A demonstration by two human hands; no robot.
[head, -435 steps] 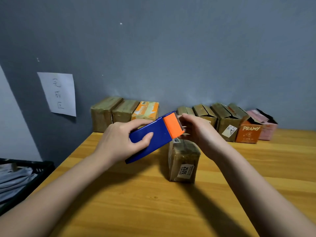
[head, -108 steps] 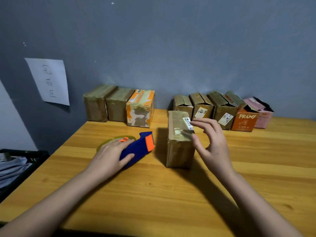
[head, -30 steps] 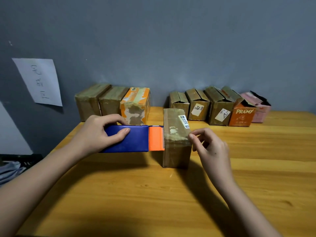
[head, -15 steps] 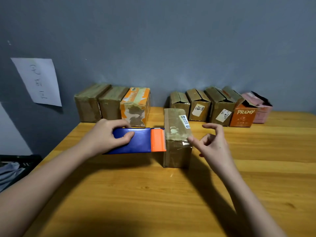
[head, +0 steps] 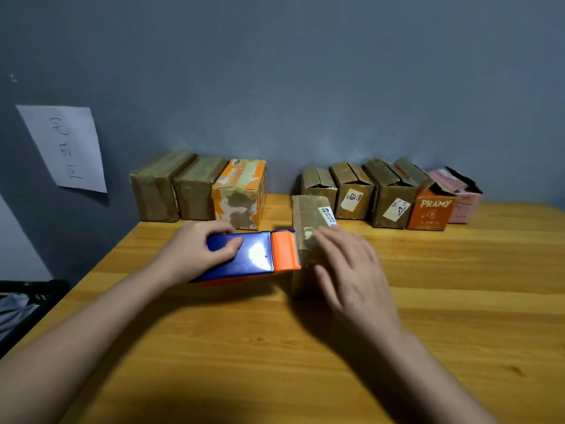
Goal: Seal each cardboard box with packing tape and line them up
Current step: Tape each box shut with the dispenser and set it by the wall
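Since half a second ago the right hand [head: 345,270] has gone from a lifted, loosely curled pose beside the cardboard box [head: 308,221] to lying flat on its taped top, fingers straight and spread, covering the box's near half. The left hand [head: 195,252] keeps its grip on the tape dispenser [head: 244,255], thumb on the blue top, fingers curled round the far edge; the orange cutter end touches the box's left top edge, as before. The box stands alone in the middle of the table [head: 458,316], well apart from the near edge, with a white label on its far right top.

At the table's far edge, against the wall, a left row of three closed boxes [head: 198,191] stands touching one another, the rightmost orange and white. After a gap comes a right row of five boxes [head: 391,197] with flaps open or raised; what they hold cannot be seen. One is orange, marked PRAMY, the last pink.

A paper sheet [head: 65,148] hangs on the wall at left.
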